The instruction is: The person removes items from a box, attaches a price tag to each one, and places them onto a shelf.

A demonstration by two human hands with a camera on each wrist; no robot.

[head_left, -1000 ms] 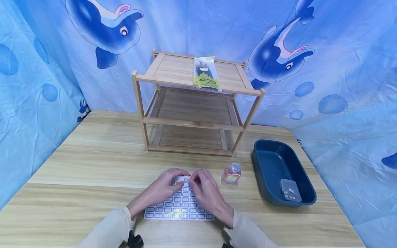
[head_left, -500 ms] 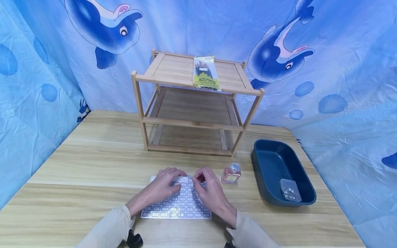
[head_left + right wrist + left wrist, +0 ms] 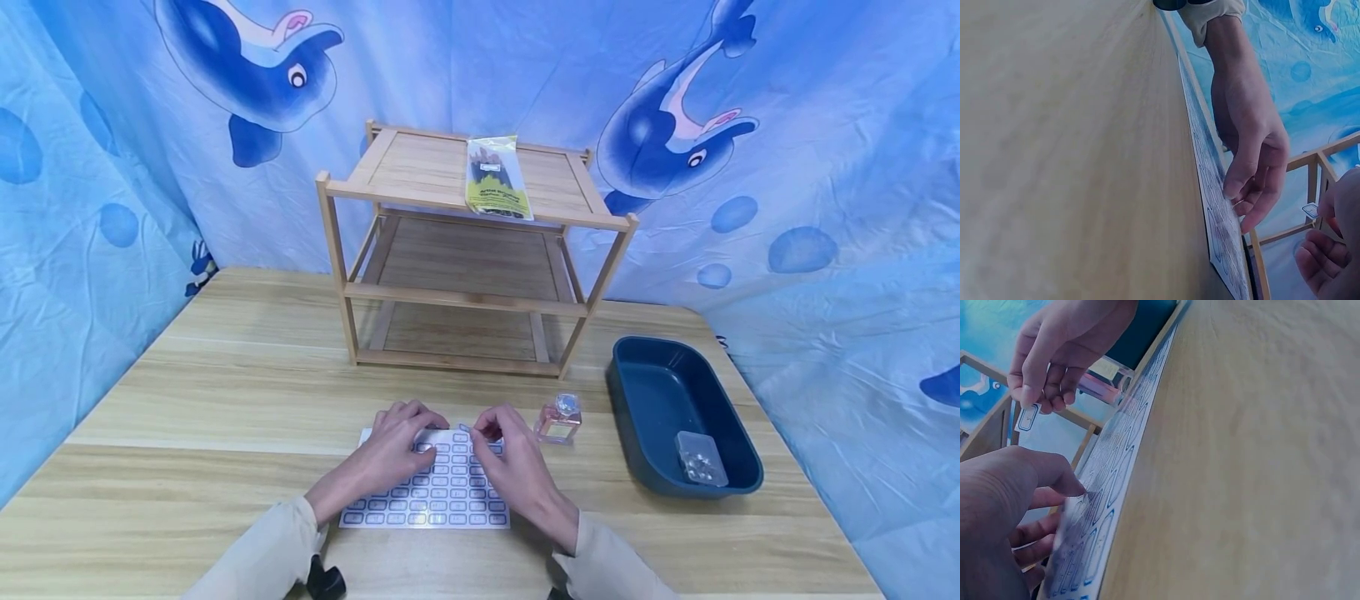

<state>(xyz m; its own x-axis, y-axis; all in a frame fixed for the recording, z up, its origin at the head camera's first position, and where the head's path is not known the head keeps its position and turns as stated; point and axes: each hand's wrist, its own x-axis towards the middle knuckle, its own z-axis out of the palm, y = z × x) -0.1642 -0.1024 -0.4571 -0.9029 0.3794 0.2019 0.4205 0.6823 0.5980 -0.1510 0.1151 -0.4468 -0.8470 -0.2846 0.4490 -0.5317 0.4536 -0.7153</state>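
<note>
A white sheet of blue-bordered label stickers (image 3: 427, 506) lies on the table in front of me. My left hand (image 3: 392, 447) is at its upper left part, thumb on the printed face and bent fingers by the far edge, holding it. Between thumb and forefinger, my right hand (image 3: 519, 468) pinches one small label sticker (image 3: 1028, 417), raised above the sheet near its far edge. The left wrist view shows that sticker's blue frame facing the camera. In the right wrist view, the left hand's thumb (image 3: 1239, 178) meets the sheet, partly hiding its far edge.
A pink perfume bottle (image 3: 559, 419) stands just beyond the right hand. Farther right is a dark blue basin (image 3: 626, 433) with a small clear box (image 3: 702, 458) inside. A wooden shelf rack (image 3: 465, 296) stands behind, a brush packet (image 3: 498, 179) on top.
The right hand has drawn slightly right and away from the sheet, the label sticker now lifted in its fingertips. The sheet has shifted a little left; the left hand stays on it.
</note>
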